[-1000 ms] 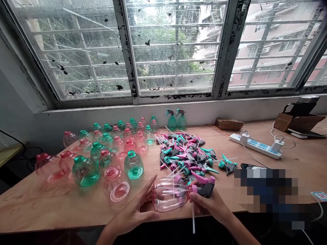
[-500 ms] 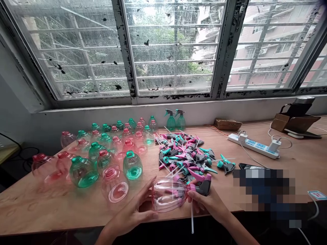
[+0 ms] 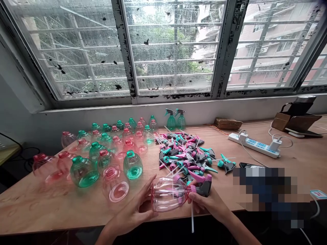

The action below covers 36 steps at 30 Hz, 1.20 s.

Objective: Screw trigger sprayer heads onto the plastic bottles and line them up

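Note:
A clear pink bottle (image 3: 168, 195) lies on its side in the air over the front edge of the table, its neck toward the right. My left hand (image 3: 139, 206) is closed round the bottle's base. At the neck, my right hand (image 3: 205, 202) grips a pink and dark grey trigger spray head (image 3: 203, 185), with the pink collar against the bottle's mouth. Whether the collar is threaded on, I cannot tell. A thin clear tube (image 3: 192, 217) hangs straight down below my right hand; its upper end is hidden by the fingers.
Several pink and green open bottles (image 3: 84, 172) stand at left. Behind my hands lies a heap of spray heads (image 3: 184, 153). Two green bottles with spray heads (image 3: 176, 119) stand by the wall. A power strip (image 3: 254, 145), a brown package (image 3: 228, 124) and a blurred patch occupy the right.
Almost nothing differs; the view has shifted very slightly. Both hands keep the bottle and spray head in the same pose.

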Each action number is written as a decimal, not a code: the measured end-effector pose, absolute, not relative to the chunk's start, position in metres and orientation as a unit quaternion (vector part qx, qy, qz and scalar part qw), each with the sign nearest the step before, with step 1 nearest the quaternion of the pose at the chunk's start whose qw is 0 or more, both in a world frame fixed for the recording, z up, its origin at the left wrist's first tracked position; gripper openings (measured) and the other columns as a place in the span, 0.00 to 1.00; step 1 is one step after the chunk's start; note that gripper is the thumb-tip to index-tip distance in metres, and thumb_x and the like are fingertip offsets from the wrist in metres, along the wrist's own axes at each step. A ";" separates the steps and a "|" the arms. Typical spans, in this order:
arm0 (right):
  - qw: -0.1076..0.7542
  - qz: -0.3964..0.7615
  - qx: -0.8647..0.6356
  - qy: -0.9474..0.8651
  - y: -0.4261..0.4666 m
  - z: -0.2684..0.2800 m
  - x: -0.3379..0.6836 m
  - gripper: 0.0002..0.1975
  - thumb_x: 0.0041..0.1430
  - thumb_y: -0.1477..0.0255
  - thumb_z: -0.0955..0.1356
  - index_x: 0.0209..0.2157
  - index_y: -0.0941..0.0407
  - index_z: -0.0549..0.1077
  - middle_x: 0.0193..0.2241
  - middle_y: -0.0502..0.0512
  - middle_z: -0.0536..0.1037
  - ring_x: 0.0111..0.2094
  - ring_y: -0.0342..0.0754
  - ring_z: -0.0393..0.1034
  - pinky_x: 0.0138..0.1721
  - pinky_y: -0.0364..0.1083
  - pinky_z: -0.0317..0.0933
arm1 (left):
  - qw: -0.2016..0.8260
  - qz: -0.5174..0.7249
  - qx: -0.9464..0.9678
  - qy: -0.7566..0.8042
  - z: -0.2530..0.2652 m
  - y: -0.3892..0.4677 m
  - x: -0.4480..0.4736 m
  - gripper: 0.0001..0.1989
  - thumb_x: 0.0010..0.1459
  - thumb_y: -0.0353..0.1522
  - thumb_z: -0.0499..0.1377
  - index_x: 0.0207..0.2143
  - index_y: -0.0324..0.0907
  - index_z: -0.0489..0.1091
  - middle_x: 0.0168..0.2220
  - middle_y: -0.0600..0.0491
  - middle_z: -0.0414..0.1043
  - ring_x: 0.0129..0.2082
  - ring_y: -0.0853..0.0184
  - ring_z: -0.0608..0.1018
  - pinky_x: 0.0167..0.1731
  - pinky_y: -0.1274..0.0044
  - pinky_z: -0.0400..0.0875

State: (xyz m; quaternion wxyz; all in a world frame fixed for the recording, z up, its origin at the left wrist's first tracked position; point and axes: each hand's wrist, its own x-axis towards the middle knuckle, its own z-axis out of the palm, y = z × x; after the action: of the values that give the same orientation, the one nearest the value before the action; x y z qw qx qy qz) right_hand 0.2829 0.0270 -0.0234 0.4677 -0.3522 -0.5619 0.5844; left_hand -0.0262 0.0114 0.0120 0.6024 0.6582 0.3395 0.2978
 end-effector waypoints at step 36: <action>0.461 0.594 -0.349 -0.559 0.026 -0.024 0.286 0.22 0.59 0.52 0.76 0.33 0.58 0.76 0.23 0.49 0.76 0.18 0.40 0.66 0.20 0.40 0.57 | 0.623 0.305 0.640 0.331 0.016 0.012 -0.023 0.54 0.59 0.39 0.72 0.75 0.60 0.39 0.76 0.50 0.50 0.73 0.49 0.59 0.72 0.55 0.51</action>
State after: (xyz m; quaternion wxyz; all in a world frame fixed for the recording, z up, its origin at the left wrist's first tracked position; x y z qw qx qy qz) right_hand 0.2859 0.0263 -0.0236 0.4610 -0.3494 -0.5590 0.5941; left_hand -0.0231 0.0117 0.0158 0.6232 0.6399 0.3306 0.3047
